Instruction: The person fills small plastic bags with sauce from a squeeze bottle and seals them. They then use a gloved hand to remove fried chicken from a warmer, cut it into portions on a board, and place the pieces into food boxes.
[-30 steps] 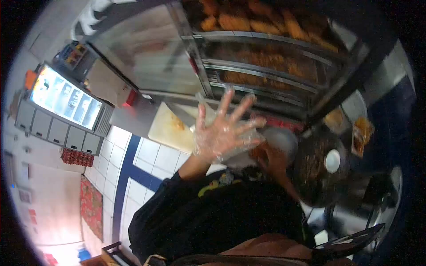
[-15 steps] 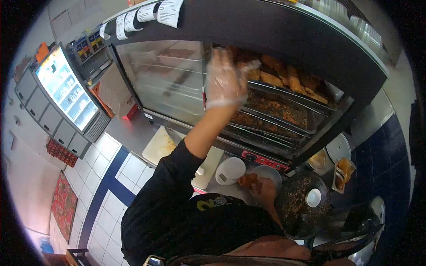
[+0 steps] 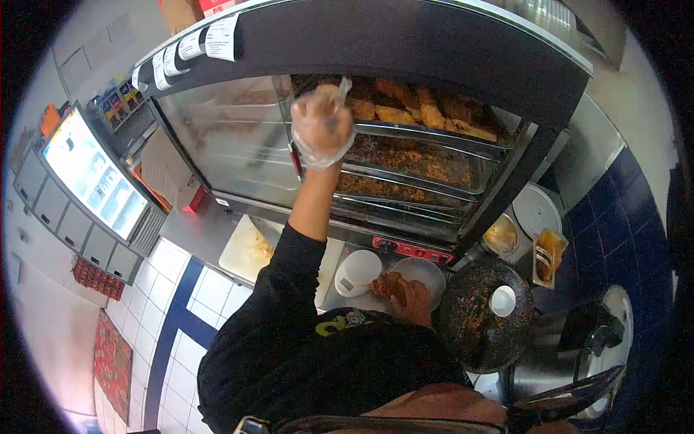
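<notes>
My left hand (image 3: 322,126), in a clear plastic glove, is raised at the opening of a glass-fronted warming cabinet (image 3: 434,94). Its fingers look curled in; blur hides whether anything is inside them. Fried pieces (image 3: 430,108) lie on the upper shelf just right of this hand. The edge of the sliding glass door (image 3: 238,137) is close to its wrist. Lower down, my right hand (image 3: 413,300) grips a reddish-brown fried piece (image 3: 387,287), which looks like chicken, over a clear round bowl (image 3: 432,275). A white kitchen scale (image 3: 356,275) stands beside that piece.
A dark round pan (image 3: 470,333) with crumbs carries a white cup (image 3: 503,301). Behind it are a tub (image 3: 501,236), a round lid (image 3: 536,210) and a sauce container (image 3: 549,257). A cutting board (image 3: 238,249) lies left, and a lit fridge (image 3: 94,177) stands farther off.
My left hand has gone from stretched fingers to a curled shape at the cabinet opening. My right hand now shows more clearly over the bowl. The whole view has shifted somewhat.
</notes>
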The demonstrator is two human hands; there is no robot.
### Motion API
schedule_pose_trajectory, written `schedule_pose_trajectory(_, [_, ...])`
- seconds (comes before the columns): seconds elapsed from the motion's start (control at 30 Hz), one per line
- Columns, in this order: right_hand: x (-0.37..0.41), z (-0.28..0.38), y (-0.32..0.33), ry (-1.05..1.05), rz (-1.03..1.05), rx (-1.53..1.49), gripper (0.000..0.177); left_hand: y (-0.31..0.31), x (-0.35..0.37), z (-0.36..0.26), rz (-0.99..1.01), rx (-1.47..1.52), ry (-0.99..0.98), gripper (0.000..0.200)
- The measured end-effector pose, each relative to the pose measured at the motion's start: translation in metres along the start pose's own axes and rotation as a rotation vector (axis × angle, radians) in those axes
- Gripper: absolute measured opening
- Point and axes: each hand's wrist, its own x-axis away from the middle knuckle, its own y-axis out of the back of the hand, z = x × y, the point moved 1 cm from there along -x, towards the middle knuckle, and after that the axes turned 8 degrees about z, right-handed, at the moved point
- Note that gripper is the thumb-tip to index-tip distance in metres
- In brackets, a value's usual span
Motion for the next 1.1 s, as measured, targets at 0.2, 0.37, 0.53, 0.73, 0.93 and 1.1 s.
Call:
schedule_pose_trajectory(0.2, [-0.003,-0.008,0.002,0.057,-0.042,-0.046,0.045,-0.047,0.058,0.057,-0.534,0.058,0.126,0.024])
schedule_pose_trajectory(0.37, [0.014,-0.009,-0.005,0.157,-0.257,0.354,0.042,0.017,0.003,-0.028,-0.589,1.010,0.698,0.032])
schedule_pose_trajectory(0.53, [0.044,0.052,0.054,-0.320,-0.324,-0.088,0.043,0.043,0.031,-0.118,0.090,2.451,1.323,0.021])
schedule_pose_trajectory(0.73, [0.137,0.128,0.035,-0.856,-0.357,-0.135,0.044,0.079,0.137,-0.262,1.459,2.321,2.799,0.019])
schedule_pose_trajectory(0.93, [0.203,0.236,0.036,-1.349,-0.576,-0.329,0.039,0.198,0.204,-0.390,1.986,2.131,2.341,0.029])
schedule_pose_trajectory(1.1, [0.261,0.300,0.033,-1.528,-0.766,-0.305,0.037,0.281,0.221,-0.478,2.318,2.035,2.420,0.032])
